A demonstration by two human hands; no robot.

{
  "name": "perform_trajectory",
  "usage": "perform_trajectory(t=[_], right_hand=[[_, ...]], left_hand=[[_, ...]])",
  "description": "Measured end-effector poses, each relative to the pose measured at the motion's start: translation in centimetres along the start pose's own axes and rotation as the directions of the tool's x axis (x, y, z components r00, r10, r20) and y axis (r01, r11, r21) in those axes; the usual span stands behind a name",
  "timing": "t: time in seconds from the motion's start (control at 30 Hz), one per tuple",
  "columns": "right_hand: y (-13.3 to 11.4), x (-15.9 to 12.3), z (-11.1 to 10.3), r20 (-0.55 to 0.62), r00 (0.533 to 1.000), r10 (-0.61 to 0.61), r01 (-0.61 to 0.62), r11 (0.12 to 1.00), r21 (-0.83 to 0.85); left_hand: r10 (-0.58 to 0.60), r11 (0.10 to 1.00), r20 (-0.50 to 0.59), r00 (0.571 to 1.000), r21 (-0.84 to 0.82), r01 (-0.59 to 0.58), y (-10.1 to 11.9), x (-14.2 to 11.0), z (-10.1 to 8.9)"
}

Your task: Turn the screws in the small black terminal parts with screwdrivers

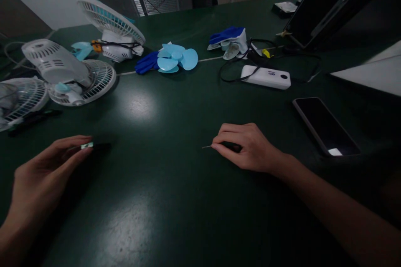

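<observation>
My left hand (pixel 52 171) is at the left of the dark green table. Its thumb and fingertips pinch a small pale-green and black piece (pixel 87 145), whose kind I cannot make out. A dark stretch beyond the fingertips may be part of it or its shadow. Right of centre, my right hand (pixel 242 146) rests low over the table with thumb and fingers pressed together. A thin metal rod (pixel 206 147) sticks out to the left from that pinch. The rest of the rod is hidden in the fingers.
Several white fan parts (pixel 62 64) crowd the left. Light-blue fan blades (pixel 177 57) and blue-white gloves (pixel 230 41) lie farther back. A white power bank (pixel 265 77) with a black cable and a phone (pixel 326 125) lie at the right. A dark black case (pixel 326 8) stands behind.
</observation>
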State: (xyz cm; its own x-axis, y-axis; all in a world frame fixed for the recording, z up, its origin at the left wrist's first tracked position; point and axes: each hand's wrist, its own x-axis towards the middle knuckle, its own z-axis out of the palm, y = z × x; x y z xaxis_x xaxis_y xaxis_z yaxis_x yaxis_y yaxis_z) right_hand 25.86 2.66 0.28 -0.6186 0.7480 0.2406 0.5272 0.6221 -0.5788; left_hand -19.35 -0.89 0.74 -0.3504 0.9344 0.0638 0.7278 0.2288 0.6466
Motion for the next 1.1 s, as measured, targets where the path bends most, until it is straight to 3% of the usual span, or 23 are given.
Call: perform_trajectory(t=[0.17, 0.6, 0.73, 0.97, 1.1], right_hand=[[0.0, 0.1, 0.1, 0.001, 1.0, -0.013, 0.013, 1.0, 0.006], [-0.2, 0.1, 0.0, -0.007, 1.0, -0.014, 0.014, 1.0, -0.019], [0.0, 0.0, 0.0, 0.001, 1.0, -0.015, 0.015, 1.0, -0.018], [0.0, -0.1, 0.1, 0.014, 1.0, -0.006, 0.006, 1.0, -0.01], [0.0, 0.0, 0.1, 0.021, 1.0, -0.003, 0.003, 1.0, -0.003]], left_hand=[[-0.019, 1.0, 0.094, 0.995, -0.023, 0.021, 1.7, -0.2, 0.7], [-0.051, 0.996, 0.079, 0.996, 0.084, 0.044, -0.5, 0.5, -0.6], [-0.091, 0.991, 0.136, 0.986, 0.108, 0.076, -0.2, 0.7, -0.8], [-0.196, 0.971, 0.124, 0.973, 0.163, 0.175, 0.7, 0.9, -0.9], [-0.198, 0.976, 0.147, 0.969, 0.126, 0.18, 0.8, 0.9, -0.9]])
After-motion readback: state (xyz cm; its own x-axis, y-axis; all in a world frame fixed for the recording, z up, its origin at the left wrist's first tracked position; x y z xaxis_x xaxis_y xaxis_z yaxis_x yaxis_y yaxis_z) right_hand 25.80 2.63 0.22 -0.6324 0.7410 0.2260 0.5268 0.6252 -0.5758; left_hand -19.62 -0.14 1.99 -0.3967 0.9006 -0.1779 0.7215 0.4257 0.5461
